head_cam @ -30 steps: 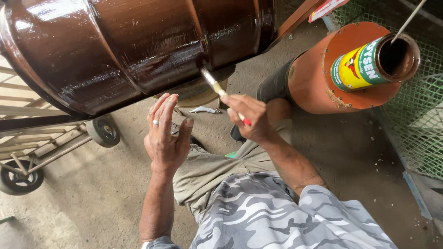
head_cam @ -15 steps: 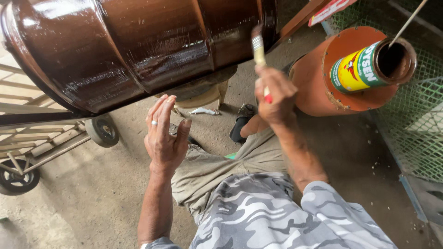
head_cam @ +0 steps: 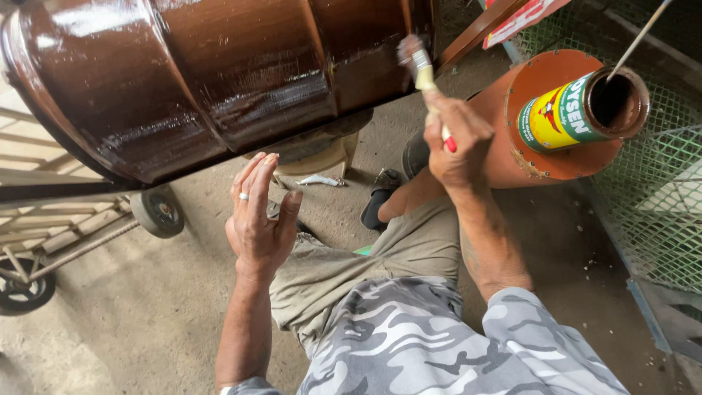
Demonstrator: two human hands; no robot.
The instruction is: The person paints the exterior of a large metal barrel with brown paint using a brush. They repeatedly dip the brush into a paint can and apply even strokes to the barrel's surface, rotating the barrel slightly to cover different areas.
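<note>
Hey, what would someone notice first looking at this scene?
The big glossy brown barrel fills the upper left, its wet coat shining. At its right edge the right hand holds a paintbrush up against it, while the left hand hangs open below. To the right, an open paint can sits on an orange stand.

The right hand has gone up and over to the side, and the paintbrush it holds, low and slanted before, now stands up with its hairs on the shiny brown drum.
</note>
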